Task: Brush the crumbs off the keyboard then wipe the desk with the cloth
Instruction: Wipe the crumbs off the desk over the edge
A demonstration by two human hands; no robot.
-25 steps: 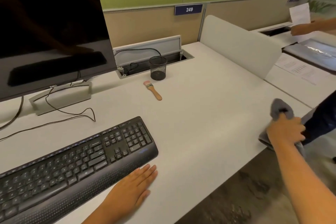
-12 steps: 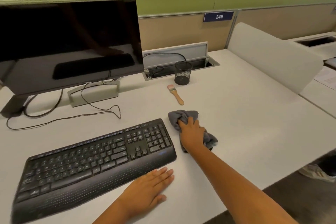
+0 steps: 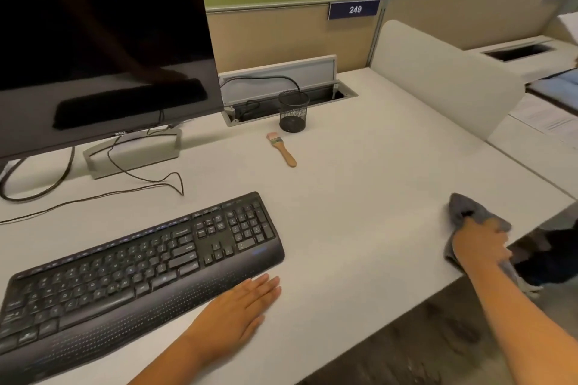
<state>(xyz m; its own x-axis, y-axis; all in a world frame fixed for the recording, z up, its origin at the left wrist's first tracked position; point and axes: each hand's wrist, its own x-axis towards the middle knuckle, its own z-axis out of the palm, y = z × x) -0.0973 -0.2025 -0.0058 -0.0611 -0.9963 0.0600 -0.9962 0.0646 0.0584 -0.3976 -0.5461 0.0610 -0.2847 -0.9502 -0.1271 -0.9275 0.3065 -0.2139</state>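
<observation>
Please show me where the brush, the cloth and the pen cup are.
brush (image 3: 283, 149): head view, on the wooden handle.
cloth (image 3: 462, 209): head view, on the grey fold above the right hand.
pen cup (image 3: 293, 112): head view, on its mesh wall.

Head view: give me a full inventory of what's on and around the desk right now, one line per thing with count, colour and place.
desk: one, white, fills the view
monitor: one, black, screen dark, back left on a grey stand
keyboard: one, black, front left
cables: thin, black, trailing between monitor and keyboard
cable tray: one, grey, lid open, at the desk's back edge
pen cup: one, black mesh, in front of the tray
brush: one, wooden handle, lying in front of the cup
divider: one, white, right side
number plate: one, blue, reads 249, on the back partition
cloth: one, grey, at the right front edge
left hand: flat beside the keyboard
right hand: gripping the cloth
</observation>
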